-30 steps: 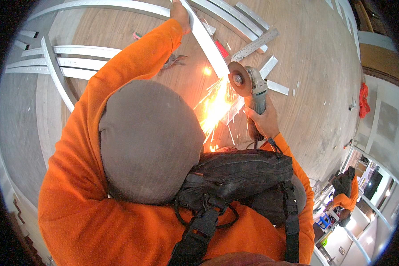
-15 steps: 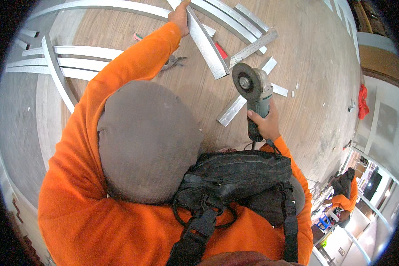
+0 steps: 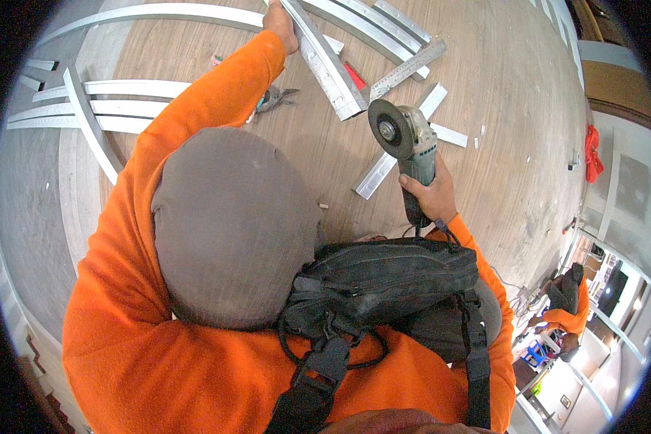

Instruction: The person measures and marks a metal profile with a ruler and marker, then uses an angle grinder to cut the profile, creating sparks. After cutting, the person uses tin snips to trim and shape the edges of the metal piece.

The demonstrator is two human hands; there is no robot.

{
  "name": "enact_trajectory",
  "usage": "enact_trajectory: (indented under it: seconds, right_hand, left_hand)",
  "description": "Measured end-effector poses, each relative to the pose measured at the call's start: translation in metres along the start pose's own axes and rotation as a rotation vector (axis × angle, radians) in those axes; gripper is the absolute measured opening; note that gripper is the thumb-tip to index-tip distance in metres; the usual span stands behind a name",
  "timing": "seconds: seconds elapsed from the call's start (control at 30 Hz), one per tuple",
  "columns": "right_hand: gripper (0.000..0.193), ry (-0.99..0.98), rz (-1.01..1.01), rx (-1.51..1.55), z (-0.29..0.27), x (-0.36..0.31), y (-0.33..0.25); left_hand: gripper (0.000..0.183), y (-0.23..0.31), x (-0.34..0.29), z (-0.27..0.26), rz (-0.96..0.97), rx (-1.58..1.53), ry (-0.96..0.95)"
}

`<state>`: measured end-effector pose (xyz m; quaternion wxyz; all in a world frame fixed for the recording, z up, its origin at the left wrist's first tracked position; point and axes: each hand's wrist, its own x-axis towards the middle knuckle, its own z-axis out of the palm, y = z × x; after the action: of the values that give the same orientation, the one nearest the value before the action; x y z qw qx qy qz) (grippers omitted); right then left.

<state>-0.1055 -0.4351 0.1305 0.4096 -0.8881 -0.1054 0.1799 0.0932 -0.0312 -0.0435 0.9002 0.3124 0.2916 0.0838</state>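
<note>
My right hand is wrapped round the body of an angle grinder, its dark disc standing up on the left side. Whether the disc spins cannot be made out. Far forward, my left hand grips a long silver metal channel by its side. That channel slants toward me, its near end just left of the disc and apart from it. A steel ruler and a red object lie close to this end. Short metal pieces rest on the floor beneath and behind the grinder.
More metal channels lie to the left, some crossed, and others at the far side. Snips lie beside my left forearm. A black bag hangs at my chest. Another person works at the far right.
The channel in my left hand has rolled, showing a different face, and its near end has shifted slightly left and away. The grinder has moved a little left and turned somewhat.
</note>
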Motion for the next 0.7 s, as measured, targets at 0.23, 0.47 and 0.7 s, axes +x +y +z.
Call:
enact_trajectory:
  seconds: [0.23, 0.47, 0.7]
  right_hand:
    - [0.062, -0.012, -0.023, -0.020, 0.000, 0.000, 0.000]
    - [0.063, -0.020, -0.014, -0.021, 0.000, 0.001, 0.001]
    - [0.066, -0.035, 0.003, -0.033, 0.001, 0.001, -0.003]
  left_hand:
    - [0.062, 0.003, -0.008, 0.015, -0.020, -0.004, 0.088]
    - [0.060, 0.009, -0.017, 0.022, -0.045, 0.005, 0.104]
    - [0.061, 0.006, -0.013, 0.020, -0.035, 0.020, 0.098]
